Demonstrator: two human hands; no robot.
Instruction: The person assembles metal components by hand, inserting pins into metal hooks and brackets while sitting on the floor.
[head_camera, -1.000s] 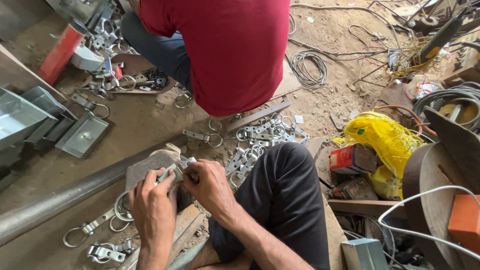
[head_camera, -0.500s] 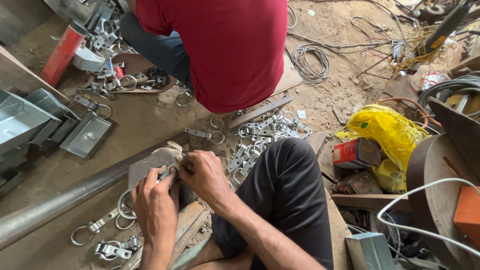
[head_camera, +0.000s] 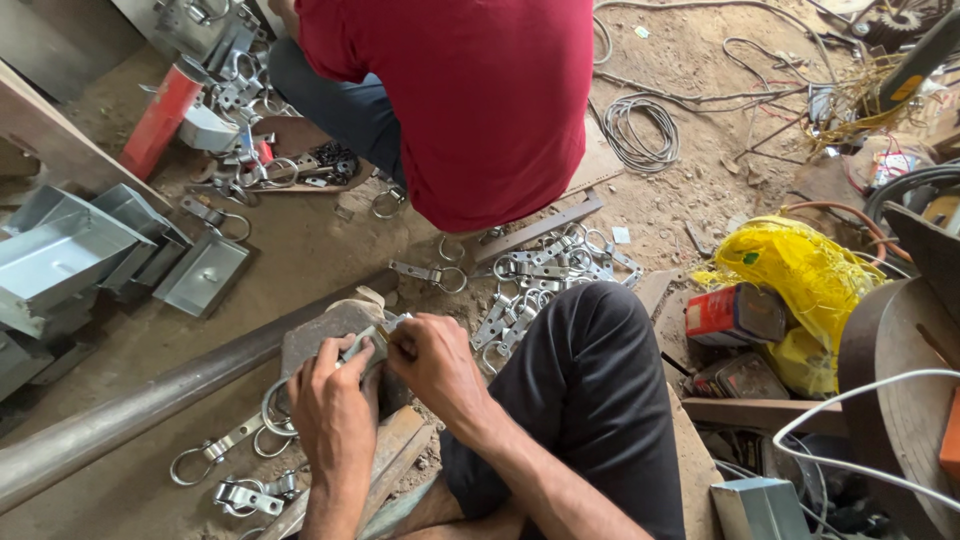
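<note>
My left hand (head_camera: 333, 405) and my right hand (head_camera: 432, 362) both grip a small grey metal clamp piece (head_camera: 372, 338) over a flat metal block (head_camera: 325, 335). Fingers of both hands pinch it from either side. More ring-and-strap metal clamps (head_camera: 225, 450) lie on the dirt just left of my left hand. A heap of the same clamps (head_camera: 535, 275) sits beyond my black-trousered knee (head_camera: 590, 370).
A person in a red shirt (head_camera: 470, 100) squats with their back to me, close ahead. A long steel pipe (head_camera: 140, 410) runs across at left. Grey sheet-metal boxes (head_camera: 80, 260) stand far left; a yellow bag (head_camera: 800, 275), tins and cables lie at right.
The view has shifted slightly; my hands stay on the clamp piece, working it over the block with small finger movements.
</note>
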